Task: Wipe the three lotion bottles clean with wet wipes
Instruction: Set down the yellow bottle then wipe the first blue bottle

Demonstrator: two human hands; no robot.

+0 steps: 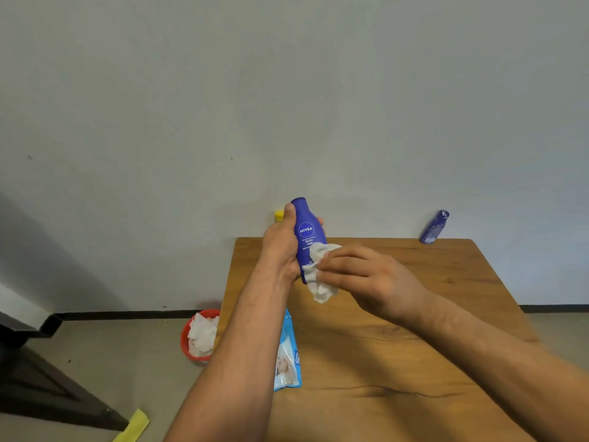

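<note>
At the near left edge of the wooden table (398, 346) lies a soft blue-and-white packet of wipes (288, 355), glossy and flat, partly hidden under the left forearm. On the floor just off the table's left side sits a red bowl (199, 334) filled with crumpled white wipes. Farther in, above the table's left half, both hands meet. The left hand (282, 247) is wrapped round the back of a blue lotion bottle (307, 231), thumb up near its neck. The right hand (360, 275) pinches a bunched wet wipe (320, 272) and presses it to the bottle's lower front. The bottle is held clear of the table with its long axis close to upright, narrow end up and printed label towards the camera. The wiping hand comes in from its right side and low, so the next stroke probably has to run up that axis towards the label and neck. The bottle is smooth, hard plastic, rounded and waisted; the wipe is limp, creased cloth (a damp wipe on slick plastic may let the bottle turn in the grip). At the table's far edge a yellow-capped bottle (279, 215) peeps out behind the left hand, and a second blue bottle (434, 227) stands at the far right corner, well apart from both hands, nearer the right one.
</note>
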